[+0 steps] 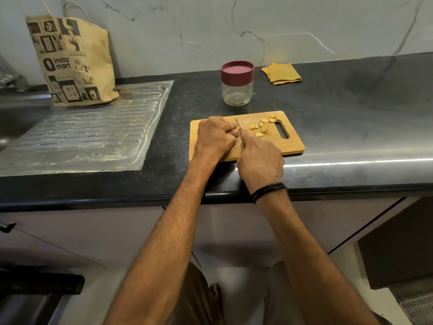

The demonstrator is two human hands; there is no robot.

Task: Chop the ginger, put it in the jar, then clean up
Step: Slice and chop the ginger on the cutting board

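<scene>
Head view: the left hand [216, 134] curls over a mostly hidden ginger stub [236, 133]. The right hand [260, 158] grips a small steel-bladed knife [238, 123], its edge just beside the left fingertips, so a slip would likely nick them. Pale yellow ginger slices [261, 127] lie at two o'clock on the rectangular wooden cutting board [293, 146]. At twelve, the clear maroon-lidded jar [237, 83] is capped, which would block filling. A folded yellow cloth [281, 72] lies at one.

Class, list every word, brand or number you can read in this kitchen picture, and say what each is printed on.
"insta mart": on the brown printed paper bag.
The bag's other small panels: too small to read.
No lettering visible on the clear jar with maroon lid.
</scene>
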